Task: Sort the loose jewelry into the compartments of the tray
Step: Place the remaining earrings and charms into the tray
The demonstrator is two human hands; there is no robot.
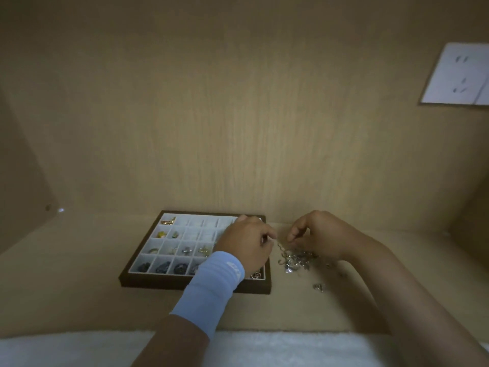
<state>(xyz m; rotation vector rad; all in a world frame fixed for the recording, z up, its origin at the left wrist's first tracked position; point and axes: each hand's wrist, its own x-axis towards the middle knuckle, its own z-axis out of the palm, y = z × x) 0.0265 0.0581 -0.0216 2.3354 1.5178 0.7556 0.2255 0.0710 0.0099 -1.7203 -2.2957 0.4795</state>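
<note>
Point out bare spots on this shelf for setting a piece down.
Free: the shelf left of the tray, and the strip between tray front and white towel. Crowded: right of the tray, where left hand and right hand pinch a chain over the loose pile.

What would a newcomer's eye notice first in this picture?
First the two hands, left hand and right hand, meeting beside a dark brown tray with white compartments and pinching a thin silvery chain. Below it, right of the tray, lies a pile of silvery loose jewelry; a white wall socket shows top right.
</note>
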